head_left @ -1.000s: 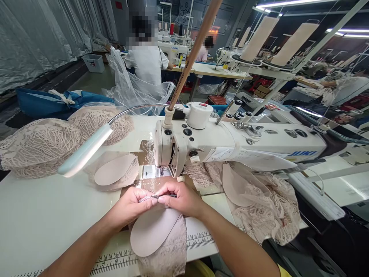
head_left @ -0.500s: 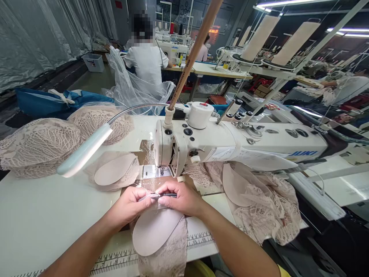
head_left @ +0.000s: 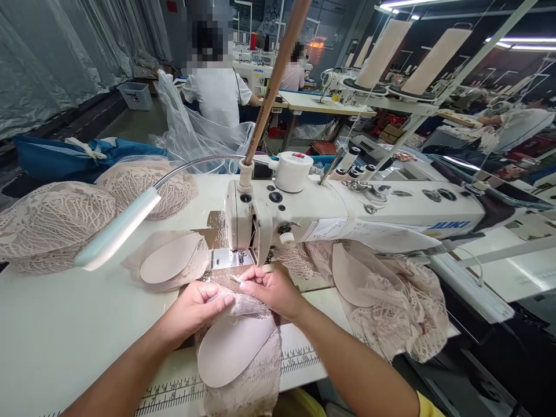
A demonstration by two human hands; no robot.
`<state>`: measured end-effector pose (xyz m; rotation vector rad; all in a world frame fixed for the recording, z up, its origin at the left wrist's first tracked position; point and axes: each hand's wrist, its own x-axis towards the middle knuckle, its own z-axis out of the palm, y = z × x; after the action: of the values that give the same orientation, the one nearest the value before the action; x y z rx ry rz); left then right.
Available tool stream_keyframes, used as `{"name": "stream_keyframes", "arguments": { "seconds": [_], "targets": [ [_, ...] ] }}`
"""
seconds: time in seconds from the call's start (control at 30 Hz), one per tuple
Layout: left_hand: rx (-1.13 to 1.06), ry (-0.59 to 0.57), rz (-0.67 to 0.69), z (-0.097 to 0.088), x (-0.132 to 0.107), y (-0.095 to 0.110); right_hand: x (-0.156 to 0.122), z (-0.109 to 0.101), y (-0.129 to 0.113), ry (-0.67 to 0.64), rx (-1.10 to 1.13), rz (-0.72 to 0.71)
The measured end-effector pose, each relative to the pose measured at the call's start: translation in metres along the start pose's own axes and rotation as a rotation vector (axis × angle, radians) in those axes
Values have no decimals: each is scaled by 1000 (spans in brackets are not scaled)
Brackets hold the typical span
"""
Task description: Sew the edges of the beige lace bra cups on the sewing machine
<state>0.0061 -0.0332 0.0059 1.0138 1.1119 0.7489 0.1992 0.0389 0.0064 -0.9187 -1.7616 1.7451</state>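
Observation:
My left hand point(head_left: 195, 310) and my right hand point(head_left: 271, 289) meet just in front of the needle of a white sewing machine point(head_left: 347, 217). Both pinch the top edge of a beige lace piece with a smooth oval foam cup point(head_left: 232, 350) that hangs toward me over the table edge. The right fingers also hold a small thin object at their tips; I cannot make out what it is. A second lace-and-cup piece point(head_left: 167, 263) lies flat to the left of the needle plate.
A heap of lace pieces point(head_left: 61, 223) sits at the far left, another pile point(head_left: 391, 301) under the machine arm on the right. A gooseneck lamp point(head_left: 115, 231) reaches over the table. A printed ruler point(head_left: 174, 391) runs along the front edge. Other people sit at machines behind.
The dark thin tool seen between my fingers earlier is no longer plain. My right hand has shifted slightly up toward the needle, and the lace edge is bunched higher.

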Motion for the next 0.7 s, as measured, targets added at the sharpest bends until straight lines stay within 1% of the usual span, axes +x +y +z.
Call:
{"name": "stream_keyframes", "arguments": {
  "seconds": [0.07,0.17,0.33,0.43,0.5,0.6,0.63,0.67,0.7],
  "targets": [
    [-45,9,-27,-1,-1,1,1,-3,0,56,5,52],
    [-82,19,-65,-3,-3,2,1,-10,0,98,-80,86],
    [-52,33,-60,-6,-4,6,-2,-20,-1,108,-260,50],
    [34,52,-46,-9,-8,7,-3,-21,-4,111,-426,33],
    [190,127,-29,-12,-16,9,-3,-22,-5,109,-558,34],
    [577,341,4,-20,-34,19,-4,-20,-5,141,-691,26],
    [699,414,23,-24,-39,24,-5,-19,-4,145,-718,-8],
    [797,482,52,-28,-41,30,-5,-16,-3,131,-738,-73],
    [871,543,89,-34,-40,36,-6,-11,-3,99,-760,-172]
  ]
}}
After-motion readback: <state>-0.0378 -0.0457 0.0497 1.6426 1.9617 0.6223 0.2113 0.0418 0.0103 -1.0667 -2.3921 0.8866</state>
